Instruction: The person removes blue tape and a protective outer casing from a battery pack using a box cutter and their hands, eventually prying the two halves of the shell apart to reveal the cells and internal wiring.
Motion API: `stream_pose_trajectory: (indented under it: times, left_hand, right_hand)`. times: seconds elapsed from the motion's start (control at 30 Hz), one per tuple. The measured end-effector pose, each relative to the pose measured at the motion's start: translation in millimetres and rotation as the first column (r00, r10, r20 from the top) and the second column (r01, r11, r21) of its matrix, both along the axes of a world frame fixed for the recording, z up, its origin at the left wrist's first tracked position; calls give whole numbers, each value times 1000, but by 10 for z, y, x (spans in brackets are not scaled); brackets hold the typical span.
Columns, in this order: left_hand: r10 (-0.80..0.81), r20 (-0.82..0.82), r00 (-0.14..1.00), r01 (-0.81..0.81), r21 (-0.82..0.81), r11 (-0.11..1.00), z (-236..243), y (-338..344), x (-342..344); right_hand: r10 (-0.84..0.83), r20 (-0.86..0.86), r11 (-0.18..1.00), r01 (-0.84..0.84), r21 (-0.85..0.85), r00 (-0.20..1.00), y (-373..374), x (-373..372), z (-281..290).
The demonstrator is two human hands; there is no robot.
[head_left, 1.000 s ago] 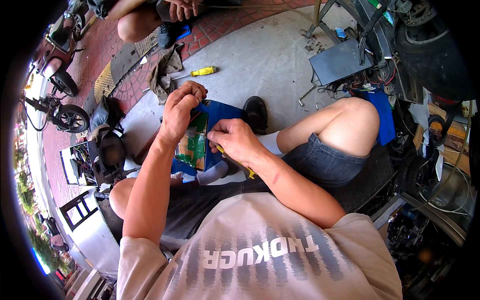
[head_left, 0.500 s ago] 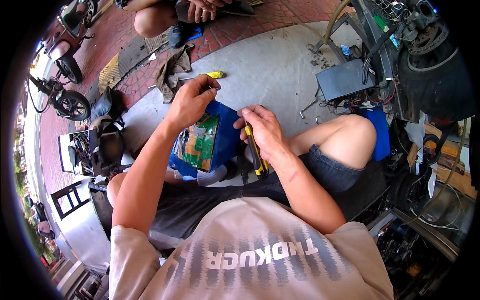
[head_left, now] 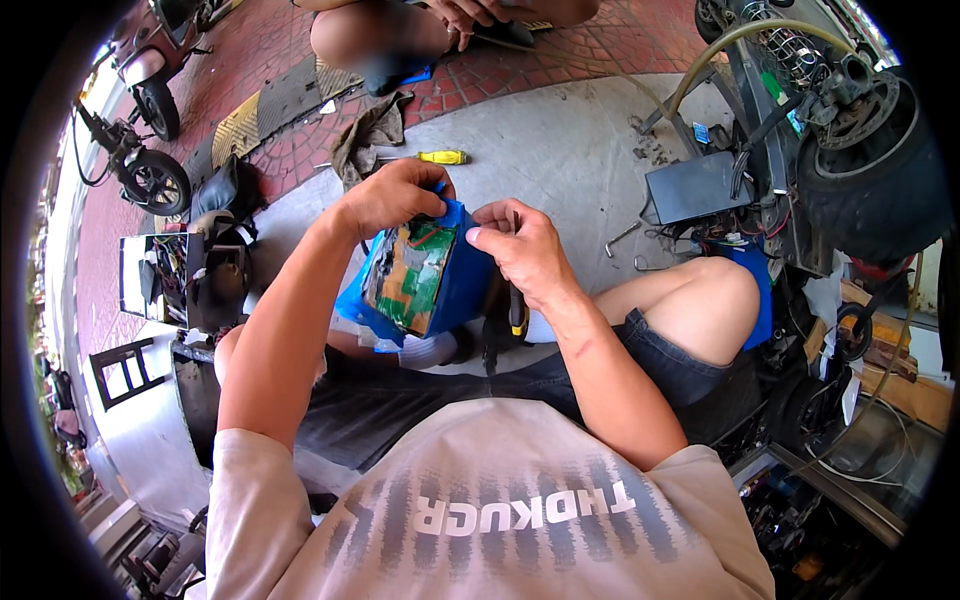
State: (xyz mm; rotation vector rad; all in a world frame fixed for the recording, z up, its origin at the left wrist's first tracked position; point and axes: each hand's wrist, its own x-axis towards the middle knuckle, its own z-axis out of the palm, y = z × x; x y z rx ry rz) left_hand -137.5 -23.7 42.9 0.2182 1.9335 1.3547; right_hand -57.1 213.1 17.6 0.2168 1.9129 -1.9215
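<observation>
One blue-wrapped block [head_left: 412, 282] runs lengthwise away, far end rightward

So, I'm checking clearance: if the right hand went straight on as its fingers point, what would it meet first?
The right hand would probably meet the shiny blue plastic wrap around the boxy green-tan block; depth leaves contact unclear.

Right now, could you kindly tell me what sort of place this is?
Probably a roadside two-wheeler repair spot: a scooter stands on red paving, a yellow-handled screwdriver lies nearby, and a black tyre shows at right.
</observation>
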Motion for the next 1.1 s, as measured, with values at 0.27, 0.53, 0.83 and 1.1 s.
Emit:
stream_pose_trajectory:
  times: [0.27, 0.53, 0.83, 1.1]
  left_hand:
    - [96, 58, 994, -107, 227, 968, -93, -47, 94]
    - [411, 400, 819, -573, 524, 630, -413, 194, 177]
    - [476, -127, 870, -406, 359, 840, -338, 635, 319]
    - [232, -371, 899, -258, -22, 966, -78, 268, 172]
  right_hand:
    - [-33, -196, 996, 49, 79, 980, -135, 87, -125]
    - [-47, -353, 953, 147, 264, 934, 121, 135, -295]
    - [11, -362, 978, 65, 199, 932, 409, 198, -354]
    - [117, -403, 935, 35, 352, 908, 459, 138, -186]
